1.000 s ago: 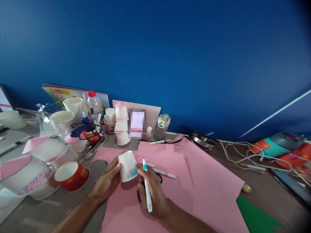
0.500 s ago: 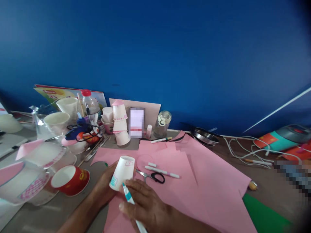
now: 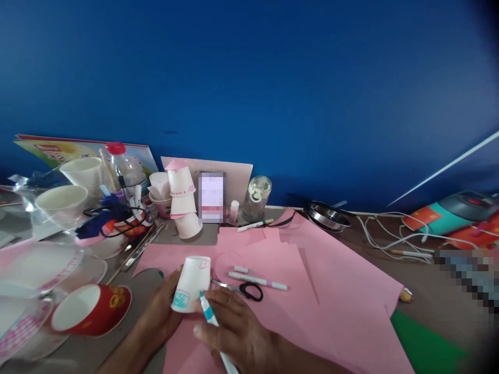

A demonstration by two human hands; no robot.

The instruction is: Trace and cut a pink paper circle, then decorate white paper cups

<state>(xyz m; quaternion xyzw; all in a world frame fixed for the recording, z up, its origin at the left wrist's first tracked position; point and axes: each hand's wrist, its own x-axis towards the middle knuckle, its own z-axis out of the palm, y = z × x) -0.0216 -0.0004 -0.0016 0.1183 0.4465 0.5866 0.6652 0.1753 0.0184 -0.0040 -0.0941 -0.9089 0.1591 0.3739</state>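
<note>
A white paper cup point(image 3: 192, 280) stands upside down over pink paper point(image 3: 280, 311), with a teal-filled pink box near its rim and a small pink outline higher up. My left hand point(image 3: 166, 306) holds this cup from its left side. In my right hand point(image 3: 234, 324) is a white marker with a teal band point(image 3: 209, 313), its teal tip close to the lower right of the cup. Black-handled scissors point(image 3: 249, 291), a capped-looking white marker point(image 3: 259, 281) and a small white cap point(image 3: 241, 269) lie on the paper just right of the cup.
Behind stand a three-cup stack point(image 3: 183, 202), a phone point(image 3: 212, 197) and a glass jar point(image 3: 258, 197). A red bowl point(image 3: 93, 310) and several cups sit left. A metal ring-shaped object point(image 3: 327, 216), white cables point(image 3: 374, 239) and green paper point(image 3: 424, 343) are right.
The view has shifted a little, so objects at the left appear farther left. The cup has turned slightly in my left hand, and the marker tip stays near it.
</note>
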